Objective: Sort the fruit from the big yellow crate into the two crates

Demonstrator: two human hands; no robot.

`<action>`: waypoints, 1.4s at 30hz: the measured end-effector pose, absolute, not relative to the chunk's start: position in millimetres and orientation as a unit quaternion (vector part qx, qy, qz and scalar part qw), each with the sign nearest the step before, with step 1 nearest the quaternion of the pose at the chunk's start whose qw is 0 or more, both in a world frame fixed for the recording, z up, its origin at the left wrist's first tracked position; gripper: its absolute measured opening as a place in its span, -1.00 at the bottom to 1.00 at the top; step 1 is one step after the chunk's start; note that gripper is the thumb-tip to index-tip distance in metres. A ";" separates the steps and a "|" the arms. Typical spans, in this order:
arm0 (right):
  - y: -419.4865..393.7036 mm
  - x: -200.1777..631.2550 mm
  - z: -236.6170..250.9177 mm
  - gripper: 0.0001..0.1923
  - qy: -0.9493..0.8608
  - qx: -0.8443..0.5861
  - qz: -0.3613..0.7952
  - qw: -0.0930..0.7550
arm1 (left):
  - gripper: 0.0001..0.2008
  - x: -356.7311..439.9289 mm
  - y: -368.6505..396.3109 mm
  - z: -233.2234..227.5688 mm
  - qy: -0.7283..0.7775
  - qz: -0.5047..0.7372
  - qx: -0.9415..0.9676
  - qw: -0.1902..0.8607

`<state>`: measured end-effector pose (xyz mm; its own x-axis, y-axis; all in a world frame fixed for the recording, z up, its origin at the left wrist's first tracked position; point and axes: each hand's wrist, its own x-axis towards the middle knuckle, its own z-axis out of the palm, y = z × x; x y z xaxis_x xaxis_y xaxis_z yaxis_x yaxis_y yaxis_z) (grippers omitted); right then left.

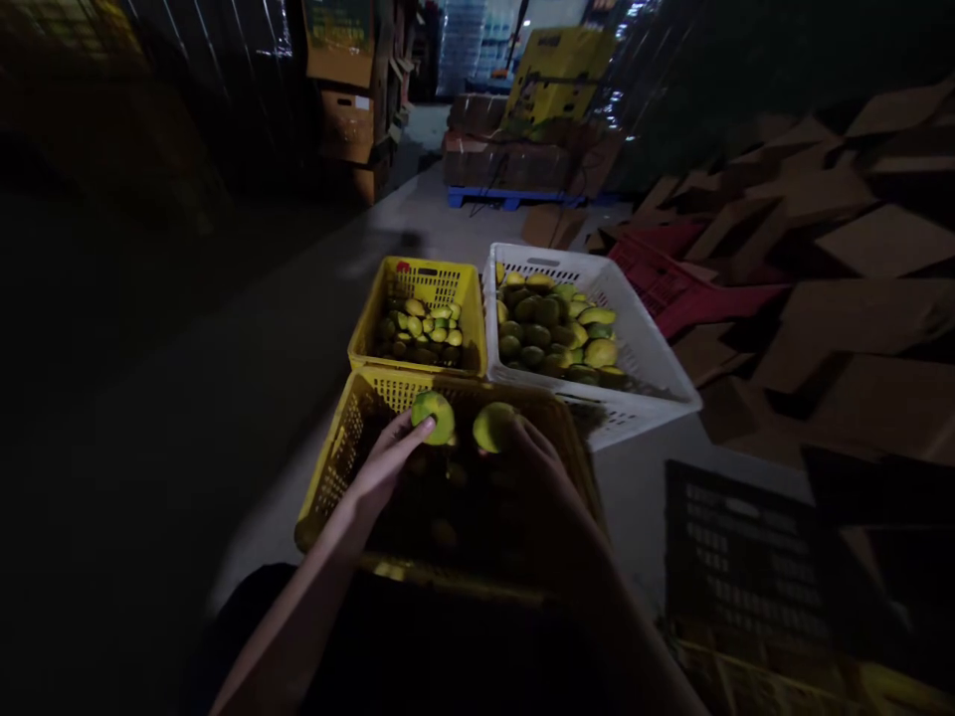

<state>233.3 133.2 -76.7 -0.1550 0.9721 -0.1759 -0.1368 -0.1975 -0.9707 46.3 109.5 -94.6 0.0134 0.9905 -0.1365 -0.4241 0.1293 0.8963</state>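
My left hand [401, 444] is closed around a green mango [433, 417] with a yellowish patch, the thumb pressed on its side. Level with it, my right hand [526, 447] grips another yellow-green mango [493, 427]; deep shadow covers most of those fingers. Both fruits are held above the near yellow crate [328, 467], a small gap between them. Inside that crate a few dim fruits show, the rest lost in darkness. Just behind stand a smaller-looking yellow crate [364, 323] with small-looking yellow-green fruits [440, 323] and a white crate [649, 363] with many green and yellow mangoes [548, 318].
Flattened cardboard boxes [843, 328] pile up on the right beside a red crate [664, 268]. A black crate [746, 557] lies at lower right. Farther back are stacked cartons [347, 124] and a loaded blue pallet [514, 197]. Grey floor [298, 288] stretches left into shadow.
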 end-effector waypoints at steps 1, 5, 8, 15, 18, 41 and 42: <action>132.1 228.8 -80.1 -0.48 -0.430 -0.464 0.625 0.457 | -0.67 47.8 108.2 -93.7 0.410 0.565 0.338 0.632; 133.9 215.4 -83.0 -0.50 -0.432 -0.450 0.631 0.461 | -0.67 48.3 105.2 -89.6 0.419 0.574 0.316 0.629; 133.8 213.5 -79.7 -0.57 -0.478 -0.443 0.611 0.450 | -0.64 44.9 105.6 -87.2 0.437 0.572 0.295 0.628; 130.9 216.9 -79.3 -0.56 -0.500 -0.431 0.642 0.390 | -0.49 41.6 110.2 -92.8 0.444 0.540 0.311 0.644; 133.2 215.5 -81.3 -0.46 -0.486 -0.440 0.653 0.379 | -0.41 42.0 111.8 -96.7 0.460 0.523 0.324 0.641; 122.9 209.9 -82.5 -0.42 -0.663 -0.444 0.266 0.542 | -0.43 35.4 102.2 -75.0 0.458 0.623 0.498 0.392; 122.6 211.0 -81.3 -0.42 -0.643 -0.444 0.295 0.550 | -0.43 35.4 102.7 -74.5 0.459 0.623 0.501 0.388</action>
<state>211.0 122.6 -81.3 -0.0013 0.8953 0.4455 0.2469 0.4320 -0.8674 35.4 102.7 -74.5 -0.1973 0.9433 0.2669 -0.0231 -0.2767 0.9607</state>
